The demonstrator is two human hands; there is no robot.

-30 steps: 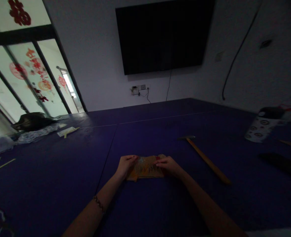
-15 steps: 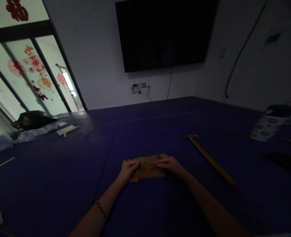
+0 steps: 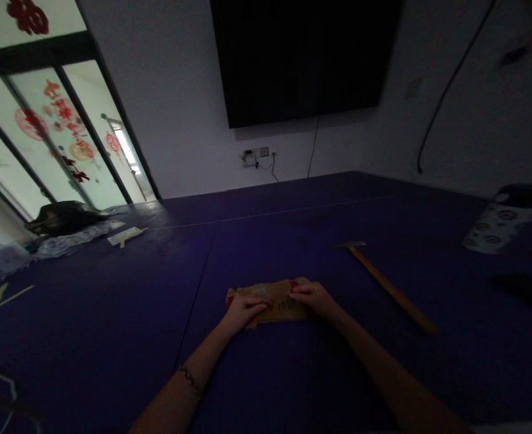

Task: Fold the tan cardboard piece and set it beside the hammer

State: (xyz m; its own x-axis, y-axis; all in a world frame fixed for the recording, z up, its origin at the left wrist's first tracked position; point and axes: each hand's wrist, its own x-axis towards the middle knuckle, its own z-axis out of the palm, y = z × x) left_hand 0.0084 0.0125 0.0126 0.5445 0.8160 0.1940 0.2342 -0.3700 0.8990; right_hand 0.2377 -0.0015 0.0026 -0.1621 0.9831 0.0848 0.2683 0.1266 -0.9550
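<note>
A brown cardboard-like piece (image 3: 277,295), with ragged edges and a bit of red at its corners, lies flat on the dark blue table. Several small thin dark pieces, perhaps nails, show on its middle. My left hand (image 3: 243,310) rests over its left part, fingers bent and brought together with the thumb; whatever is between them is too small to name. At the right part, my right hand (image 3: 313,297) pinches with thumb and forefinger just over the surface, and what it holds cannot be made out. To the right lies a hammer (image 3: 392,288) with a wooden handle.
A patterned white cup (image 3: 491,228) with a dark top stands at the right, near a dark flat object (image 3: 523,289). On the left are a black bag (image 3: 62,218), a small white tray (image 3: 125,235) and yellow strips (image 3: 6,301). A white cord (image 3: 3,378) lies lower left.
My left hand has shifted right and inward over the cardboard-like piece, covering some of the small dark pieces. My right hand stays at the right part. The view has shifted slightly.
</note>
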